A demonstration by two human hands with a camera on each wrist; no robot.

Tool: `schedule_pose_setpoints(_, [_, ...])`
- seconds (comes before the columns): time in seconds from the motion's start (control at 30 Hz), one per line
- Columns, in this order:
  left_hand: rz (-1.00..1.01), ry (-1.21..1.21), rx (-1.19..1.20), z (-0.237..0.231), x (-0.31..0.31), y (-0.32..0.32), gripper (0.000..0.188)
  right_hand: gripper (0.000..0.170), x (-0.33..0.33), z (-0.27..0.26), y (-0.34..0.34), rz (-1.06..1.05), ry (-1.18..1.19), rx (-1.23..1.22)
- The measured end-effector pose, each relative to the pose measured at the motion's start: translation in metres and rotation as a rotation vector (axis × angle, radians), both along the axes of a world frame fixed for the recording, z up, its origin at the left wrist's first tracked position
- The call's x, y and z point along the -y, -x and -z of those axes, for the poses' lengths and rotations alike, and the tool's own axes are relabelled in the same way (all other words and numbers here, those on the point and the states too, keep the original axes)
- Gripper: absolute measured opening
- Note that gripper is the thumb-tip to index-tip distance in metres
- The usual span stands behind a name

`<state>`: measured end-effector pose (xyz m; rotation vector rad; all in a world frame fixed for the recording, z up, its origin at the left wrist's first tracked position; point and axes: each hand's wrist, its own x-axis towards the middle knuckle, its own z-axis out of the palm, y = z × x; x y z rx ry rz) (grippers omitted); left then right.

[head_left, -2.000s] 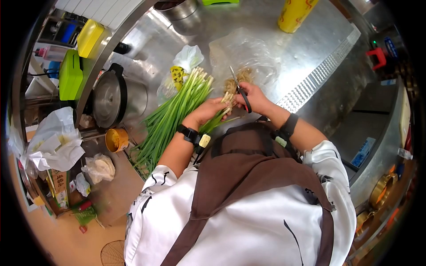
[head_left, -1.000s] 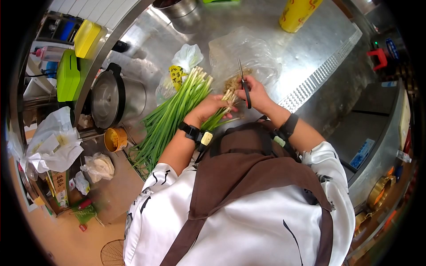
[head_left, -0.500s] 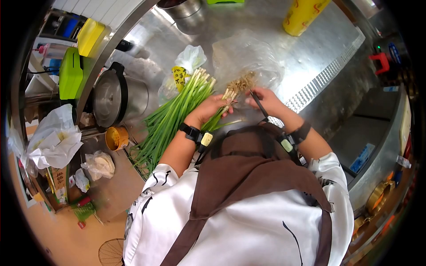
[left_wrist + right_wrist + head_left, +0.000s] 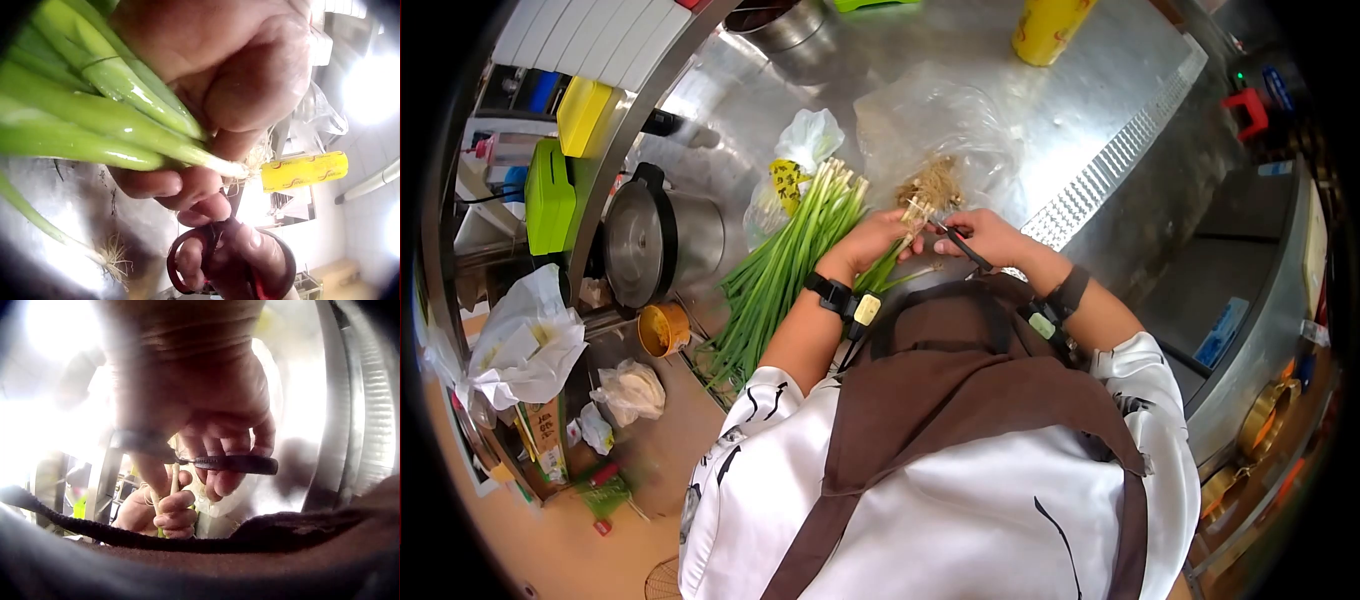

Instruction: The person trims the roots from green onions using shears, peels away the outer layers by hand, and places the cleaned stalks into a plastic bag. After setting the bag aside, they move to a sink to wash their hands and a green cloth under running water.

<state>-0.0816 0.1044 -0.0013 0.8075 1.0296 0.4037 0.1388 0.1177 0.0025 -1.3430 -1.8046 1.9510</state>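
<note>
In my left hand (image 4: pixel 878 242) I grip a small bunch of scallions (image 4: pixel 94 131), their pale root ends poking out past the thumb and fingers. My right hand (image 4: pixel 992 240) holds dark-handled scissors (image 4: pixel 972 250), fingers through the loops in the left wrist view. The scissors' blades are close to the root ends, partly hidden by fingers. Just beyond both hands lies a heap of brown root trimmings (image 4: pixel 932 184). A large pile of scallions (image 4: pixel 795 250) lies left of my left hand, white ends away from me. One loose scallion (image 4: pixel 65 237) shows below the bunch.
A clear plastic bag (image 4: pixel 945 115) spreads on the steel counter behind the trimmings. Left stand a lidded pot (image 4: pixel 640 235) and an orange tub (image 4: pixel 664 330). A yellow roll (image 4: pixel 1050 30) stands at the back. A perforated metal strip (image 4: pixel 1110 155) runs along the right.
The scissors pointed away from me beside the roots, then my right hand drew off to the right. It has come back left to the root ends. My left hand keeps its grip.
</note>
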Motion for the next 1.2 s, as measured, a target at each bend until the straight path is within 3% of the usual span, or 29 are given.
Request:
schedule_pose_setpoints(0.2, [0.01, 0.04, 0.013, -0.004, -0.001, -0.001, 0.029, 0.036, 0.002, 0.005, 0.001, 0.061, 0.004, -0.052])
schedule_pose_setpoints(0.37, [0.02, 0.047, -0.039, -0.002, -0.002, 0.0, 0.029, 0.032, -0.005, 0.005, -0.001, -0.067, -0.16, 0.081])
schedule_pose_setpoints(0.6, [0.015, 0.01, -0.02, 0.01, -0.004, 0.004, 0.027, 0.03, -0.007, 0.003, 0.003, -0.041, -0.198, 0.123])
schedule_pose_setpoints(0.67, [-0.026, -0.003, -0.028, 0.013, -0.003, 0.006, 0.026, 0.028, -0.009, -0.006, 0.001, 0.178, 0.135, 0.06])
schedule_pose_setpoints(0.8, [-0.108, -0.035, -0.031, 0.015, -0.001, 0.01, 0.023, 0.031, -0.004, -0.009, 0.006, 0.228, 0.183, -0.097])
schedule_pose_setpoints(0.87, [-0.128, -0.036, -0.061, 0.01, -0.001, 0.006, 0.022, 0.039, -0.001, 0.004, 0.019, 0.175, -0.167, -0.186])
schedule_pose_setpoints(0.93, [-0.145, -0.038, -0.091, 0.011, 0.001, 0.001, 0.021, 0.042, -0.001, -0.003, 0.033, 0.186, -0.139, -0.169])
schedule_pose_setpoints(1.03, [-0.178, -0.078, -0.101, 0.014, 0.005, -0.002, 0.02, 0.038, -0.005, 0.01, 0.049, 0.243, -0.299, -0.035])
schedule_pose_setpoints(1.2, [-0.139, -0.016, -0.102, -0.003, 0.01, 0.004, 0.02, 0.033, -0.01, 0.01, 0.048, 0.307, -0.215, -0.159])
